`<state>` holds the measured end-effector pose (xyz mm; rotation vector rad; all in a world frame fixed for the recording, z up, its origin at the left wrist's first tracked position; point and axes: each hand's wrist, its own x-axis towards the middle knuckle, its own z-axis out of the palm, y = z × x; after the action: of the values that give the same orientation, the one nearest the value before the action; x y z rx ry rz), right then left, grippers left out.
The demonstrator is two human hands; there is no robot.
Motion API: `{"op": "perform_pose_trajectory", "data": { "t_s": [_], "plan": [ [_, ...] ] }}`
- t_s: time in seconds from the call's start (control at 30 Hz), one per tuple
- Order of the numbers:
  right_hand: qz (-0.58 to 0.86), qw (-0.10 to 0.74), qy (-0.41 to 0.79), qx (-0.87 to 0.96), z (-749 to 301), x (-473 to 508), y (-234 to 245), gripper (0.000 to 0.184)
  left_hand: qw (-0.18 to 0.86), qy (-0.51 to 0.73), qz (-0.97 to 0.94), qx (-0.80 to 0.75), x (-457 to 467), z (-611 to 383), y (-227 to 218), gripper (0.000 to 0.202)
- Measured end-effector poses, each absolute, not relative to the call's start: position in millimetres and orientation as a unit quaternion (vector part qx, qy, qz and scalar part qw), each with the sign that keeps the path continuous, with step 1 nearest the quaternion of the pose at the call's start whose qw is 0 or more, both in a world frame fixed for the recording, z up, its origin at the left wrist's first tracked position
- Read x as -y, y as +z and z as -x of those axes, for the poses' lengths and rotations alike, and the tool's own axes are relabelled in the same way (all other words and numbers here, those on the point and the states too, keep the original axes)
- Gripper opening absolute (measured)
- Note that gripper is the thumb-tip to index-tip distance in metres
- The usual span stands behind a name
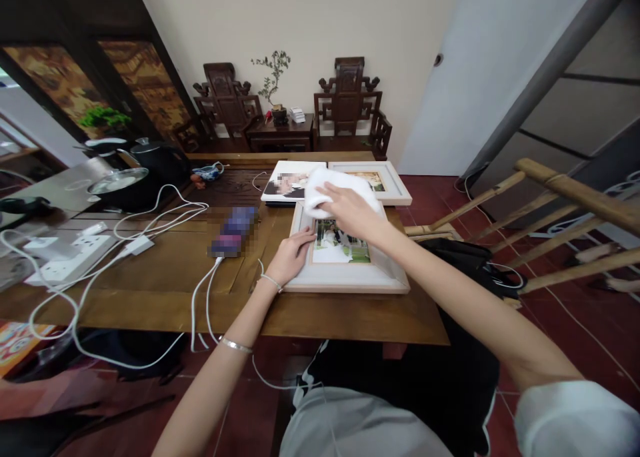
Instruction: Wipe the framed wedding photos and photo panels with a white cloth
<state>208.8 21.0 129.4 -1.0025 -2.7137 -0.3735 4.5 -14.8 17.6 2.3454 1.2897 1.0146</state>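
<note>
A framed photo [350, 280] with a pale wooden border lies flat near the front edge of the table. Over its far part is a white cloth [345, 184], gripped by my right hand [350, 207] with the fingers curled on it. The cloth hides the frame's far edge. My left hand [290, 257] rests on the frame's left border, fingers stretched out, holding nothing else. Behind the cloth lie a second framed picture [397, 184] and a photo panel [280, 182], both partly covered by it.
A phone [233, 232] with white cables lies left on the wooden table [165, 270]. Farther left are a power strip [75, 260], a lidded pot [120, 189] and a black kettle [157, 164]. A bamboo chair [555, 184] stands at the right.
</note>
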Motion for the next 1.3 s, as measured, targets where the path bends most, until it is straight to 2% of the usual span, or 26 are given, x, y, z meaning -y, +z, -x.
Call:
{"op": "perform_pose_trajectory", "data": {
  "t_s": [0.17,0.4,0.67,0.9,0.97,1.13,1.3],
  "plan": [
    [0.296,0.042,-0.142,0.944,-151,-36,91,0.034,0.131,0.345,-0.82,-0.438,17,-4,24,0.035],
    [0.31,0.015,-0.148,0.939,-160,-44,83,0.032,0.139,0.363,-0.808,-0.442,18,-4,25,0.045],
    [0.344,-0.018,-0.15,0.927,-214,-47,86,0.043,0.15,0.367,-0.806,-0.44,16,-1,17,0.059],
    [0.458,-0.103,-0.125,0.874,-288,-44,112,0.039,0.122,0.364,-0.804,-0.454,17,-1,16,0.055],
    [0.472,-0.085,-0.142,0.866,-308,-41,121,0.04,0.11,0.368,-0.797,-0.467,18,-2,16,0.052],
    [0.419,0.038,-0.205,0.884,-321,-30,111,0.054,0.1,0.379,-0.78,-0.487,16,0,13,0.044],
    [0.414,0.022,-0.171,0.894,-288,-23,75,0.055,0.102,0.381,-0.782,-0.482,13,3,9,0.045]
  ]
}}
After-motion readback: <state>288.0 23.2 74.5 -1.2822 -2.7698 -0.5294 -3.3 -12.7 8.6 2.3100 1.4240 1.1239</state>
